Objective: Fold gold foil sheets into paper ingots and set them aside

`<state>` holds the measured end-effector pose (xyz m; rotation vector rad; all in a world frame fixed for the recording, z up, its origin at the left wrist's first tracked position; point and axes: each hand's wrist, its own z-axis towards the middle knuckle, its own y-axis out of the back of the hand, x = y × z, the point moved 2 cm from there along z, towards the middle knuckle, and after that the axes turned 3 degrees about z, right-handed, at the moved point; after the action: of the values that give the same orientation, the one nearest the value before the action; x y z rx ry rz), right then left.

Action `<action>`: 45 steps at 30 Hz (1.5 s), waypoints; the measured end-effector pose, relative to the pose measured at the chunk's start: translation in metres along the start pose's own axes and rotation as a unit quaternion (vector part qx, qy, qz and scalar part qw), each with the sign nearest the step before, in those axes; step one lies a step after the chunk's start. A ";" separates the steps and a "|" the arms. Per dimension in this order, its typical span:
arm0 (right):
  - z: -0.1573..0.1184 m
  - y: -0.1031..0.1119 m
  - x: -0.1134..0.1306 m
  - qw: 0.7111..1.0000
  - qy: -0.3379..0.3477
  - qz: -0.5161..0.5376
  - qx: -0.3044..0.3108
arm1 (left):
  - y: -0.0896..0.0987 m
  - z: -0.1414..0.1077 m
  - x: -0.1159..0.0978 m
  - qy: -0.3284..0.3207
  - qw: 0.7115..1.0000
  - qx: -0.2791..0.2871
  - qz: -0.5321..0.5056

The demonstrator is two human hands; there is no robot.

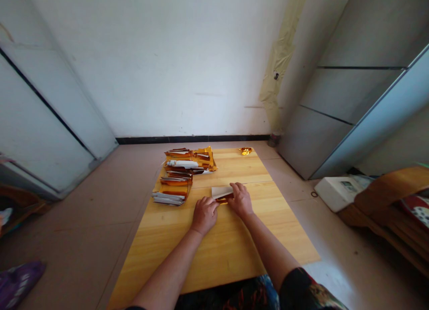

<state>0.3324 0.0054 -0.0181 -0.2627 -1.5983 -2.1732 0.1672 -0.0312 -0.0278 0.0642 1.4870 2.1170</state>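
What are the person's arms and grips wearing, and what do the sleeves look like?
The left grip and right grip are bare, with no gloves, and the forearms are uncovered. The right arm ends in a short black sleeve with a multicoloured print.

You have a wooden table [221,252] with pale yellow planks, standing on a pinkish-beige floor [77,238]. Ahead of you is a white wall [161,64] with a black skirting strip [191,139] along its foot. A crumpled beige strip [279,64] hangs down the corner, above a small dark container [274,140]. To your left, a pale panel [50,113]; to your right, grey cabinet doors [355,95]. Also on your right: a white box [338,193] with a small display, resting near a curved wooden frame [385,198] and red patterned cloth [417,207]. A dark ring [314,194] lies on the floor just beside the box. A purple slipper [20,283] sits at lower left.
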 end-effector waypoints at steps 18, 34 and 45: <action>-0.018 0.007 0.006 0.981 0.190 -0.017 0.044 | 0.012 -0.001 -0.003 0.037 0.998 0.036 0.036; -0.031 0.004 0.006 0.967 0.242 -0.052 0.063 | 0.019 -0.017 0.017 -0.058 0.997 0.002 -0.058; -0.035 0.012 0.015 0.961 0.256 -0.055 0.084 | 0.026 -0.008 -0.011 -0.080 0.995 -0.013 -0.061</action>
<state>0.3279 -0.0338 -0.0134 0.4188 -1.5006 -1.9489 0.1633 -0.0493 -0.0051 0.1277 1.3361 1.9832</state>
